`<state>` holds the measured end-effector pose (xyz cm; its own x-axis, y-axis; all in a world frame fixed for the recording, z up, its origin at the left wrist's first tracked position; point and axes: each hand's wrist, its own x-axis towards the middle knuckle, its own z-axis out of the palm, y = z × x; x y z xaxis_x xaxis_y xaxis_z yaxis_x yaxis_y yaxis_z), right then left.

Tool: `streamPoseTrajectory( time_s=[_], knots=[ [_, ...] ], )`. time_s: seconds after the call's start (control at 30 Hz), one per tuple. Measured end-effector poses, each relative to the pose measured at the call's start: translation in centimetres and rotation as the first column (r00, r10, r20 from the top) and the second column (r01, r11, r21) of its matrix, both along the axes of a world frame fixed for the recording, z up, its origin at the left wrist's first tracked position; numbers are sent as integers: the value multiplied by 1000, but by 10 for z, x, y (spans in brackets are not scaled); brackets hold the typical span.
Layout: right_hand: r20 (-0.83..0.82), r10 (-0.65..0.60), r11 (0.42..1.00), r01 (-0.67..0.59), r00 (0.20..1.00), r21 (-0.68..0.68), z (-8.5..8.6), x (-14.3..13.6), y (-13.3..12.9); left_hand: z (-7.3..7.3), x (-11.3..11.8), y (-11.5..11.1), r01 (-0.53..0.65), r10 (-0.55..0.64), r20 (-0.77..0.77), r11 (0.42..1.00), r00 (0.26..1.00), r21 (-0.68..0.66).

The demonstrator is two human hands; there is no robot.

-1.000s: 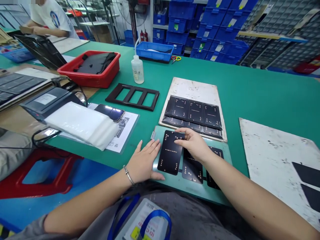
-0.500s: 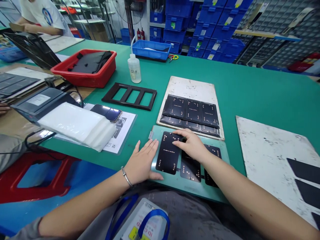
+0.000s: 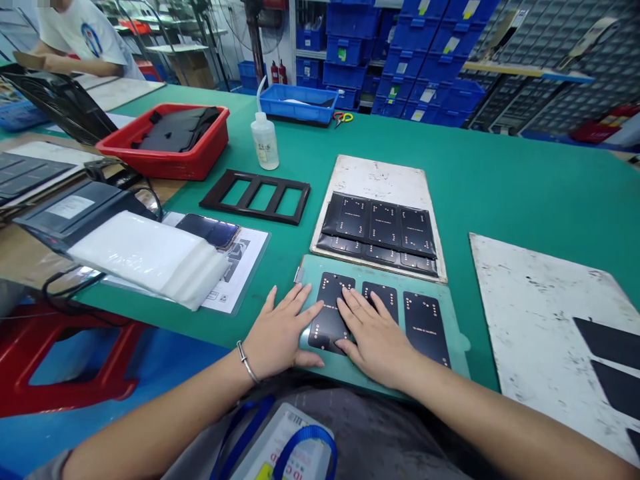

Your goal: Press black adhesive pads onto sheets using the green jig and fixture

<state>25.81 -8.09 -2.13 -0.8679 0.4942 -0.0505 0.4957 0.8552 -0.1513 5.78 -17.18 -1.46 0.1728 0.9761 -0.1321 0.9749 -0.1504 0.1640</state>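
Both hands lie on a pale green plate (image 3: 459,347) at the table's near edge. My left hand (image 3: 283,328) rests at the plate's left edge with spread fingers, its index fingertip on the left black panel (image 3: 327,320). My right hand (image 3: 375,337) lies flat across that panel's right side and the middle black panel (image 3: 383,297), which it partly covers. The right black panel (image 3: 427,327) is uncovered. Just behind, two black three-panel pieces (image 3: 377,223) overlap on a stained white board (image 3: 383,175).
A black three-window frame (image 3: 255,195), a squeeze bottle (image 3: 265,141) and a red tray (image 3: 165,163) stand at the left back. Nearer are a phone (image 3: 207,230) and white packets (image 3: 145,257). Another board (image 3: 540,293) lies right. A person (image 3: 85,40) works far left.
My right hand has moved down and flattened from its bent-finger pose at the left panel's top. The right panel now shows more fully. My left hand has barely shifted.
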Motion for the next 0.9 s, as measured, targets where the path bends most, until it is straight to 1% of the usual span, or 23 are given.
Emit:
streamPoseTrajectory(
  time_s=[0.13,0.2,0.3,0.4,0.5,0.6,0.73,0.8,0.9],
  knots=[
    [2,17,1000,-17,1000,24,-9,4,-6,4,2,5,25,-25,-10,1000,1000,6],
    [0,22,999,-22,1000,29,-11,3,-5,10,5,12,44,-44,-19,999,999,-26],
    [3,55,998,-55,998,-2,-10,5,-1,16,9,23,76,-79,-33,993,996,-89],
    [-5,107,993,-107,994,-49,-6,9,3,15,9,31,138,-141,-28,988,990,-73],
    [-27,119,991,-120,993,-65,-5,12,5,10,8,34,199,-200,-18,979,980,-40],
    [-35,100,993,-102,994,-53,-9,12,5,9,8,35,217,-219,-36,975,975,-47],
    [-34,75,996,-76,997,-37,-13,10,2,14,14,36,221,-228,-97,972,969,-76],
    [-41,35,999,-36,999,-28,-13,10,-3,16,18,36,230,-239,-116,969,964,-85],
    [-57,-61,998,60,997,-13,-10,17,-12,19,23,31,232,-243,-126,968,962,-99]
  ],
)
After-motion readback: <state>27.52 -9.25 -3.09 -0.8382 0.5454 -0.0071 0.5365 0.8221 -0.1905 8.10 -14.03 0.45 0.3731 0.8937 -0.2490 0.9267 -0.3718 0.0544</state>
